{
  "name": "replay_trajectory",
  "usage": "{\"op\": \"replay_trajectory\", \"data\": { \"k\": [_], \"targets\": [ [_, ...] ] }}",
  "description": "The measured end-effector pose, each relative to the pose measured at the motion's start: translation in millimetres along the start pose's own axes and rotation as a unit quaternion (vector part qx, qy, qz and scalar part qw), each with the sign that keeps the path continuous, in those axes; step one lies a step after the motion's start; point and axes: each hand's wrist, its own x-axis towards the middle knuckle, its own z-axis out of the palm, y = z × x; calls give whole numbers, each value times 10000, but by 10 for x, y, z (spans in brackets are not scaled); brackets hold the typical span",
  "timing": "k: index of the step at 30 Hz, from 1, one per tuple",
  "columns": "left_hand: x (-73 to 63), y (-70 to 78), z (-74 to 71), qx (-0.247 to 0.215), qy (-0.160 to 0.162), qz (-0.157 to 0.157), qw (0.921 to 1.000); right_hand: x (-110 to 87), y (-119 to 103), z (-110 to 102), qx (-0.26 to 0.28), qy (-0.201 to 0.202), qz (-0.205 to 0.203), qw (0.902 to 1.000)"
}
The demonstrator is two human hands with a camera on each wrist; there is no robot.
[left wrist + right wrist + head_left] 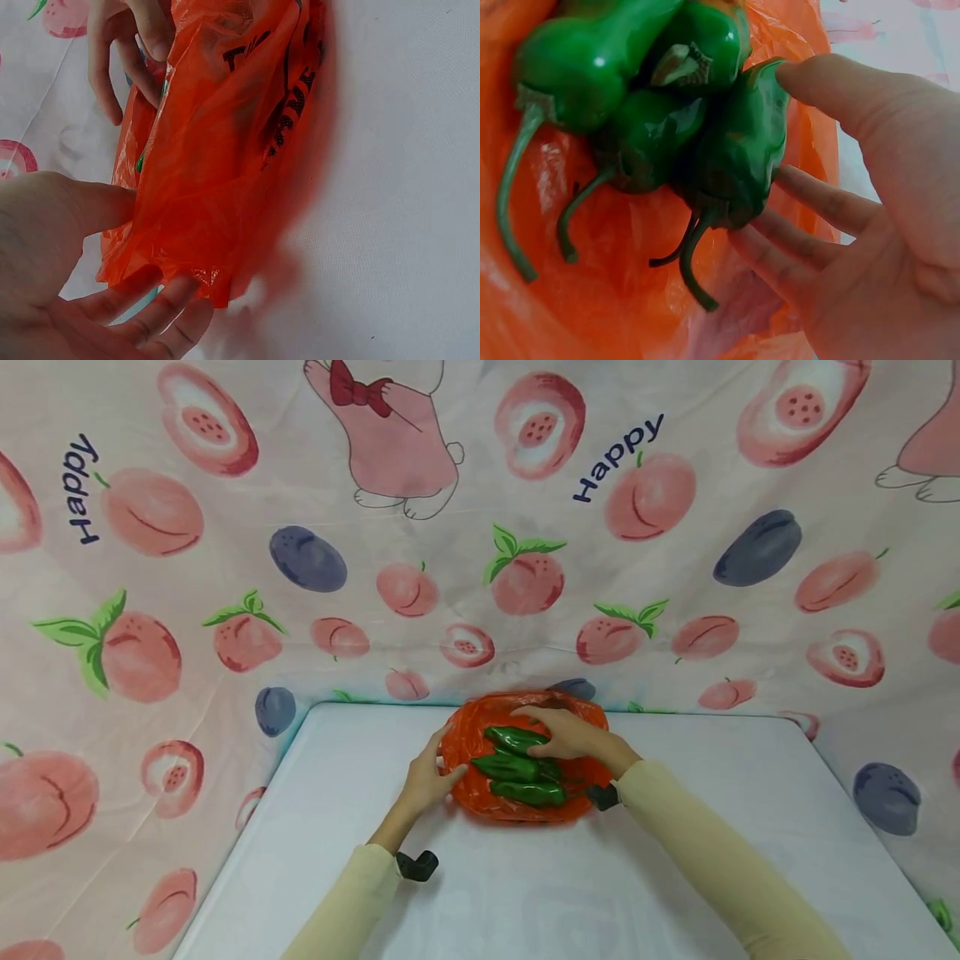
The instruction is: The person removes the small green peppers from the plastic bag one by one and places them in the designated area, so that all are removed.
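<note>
Several glossy green peppers (517, 768) with long stems lie in a crumpled orange-red plastic bag (468, 797), which is spread out at the back of the white table. My right hand (566, 735) reaches in from the right and holds the rearmost green pepper (739, 142); the thumb is on its upper side, and some fingertips are hidden behind it. At the bag's left end is my left hand (427, 781), thumb and fingers spread apart. In the left wrist view its thumb (105, 206) touches the bag's side, and the fingers (161, 307) lie against its end.
A white table (525, 893) extends in front of the bag and to both sides. Behind it hangs a pink cloth (450, 543) printed with fruit. Small black devices (417, 865) sit at both wrists. Dark lettering (289, 127) shows on the bag.
</note>
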Motion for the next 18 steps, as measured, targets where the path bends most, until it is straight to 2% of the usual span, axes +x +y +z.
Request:
{"op": "replay_trajectory", "data": {
  "k": [8, 13, 18],
  "targets": [
    [19, 19, -2, 55, 339, -95, 9994, 94, -30, -14, -106, -128, 202, 9997],
    [15, 38, 2, 73, 438, -132, 9989, 122, -26, -7, -227, -156, 151, 9995],
    [16, 57, 9, -48, 502, -227, 9985, 146, -10, 17, -236, -183, 263, 9992]
  ]
}}
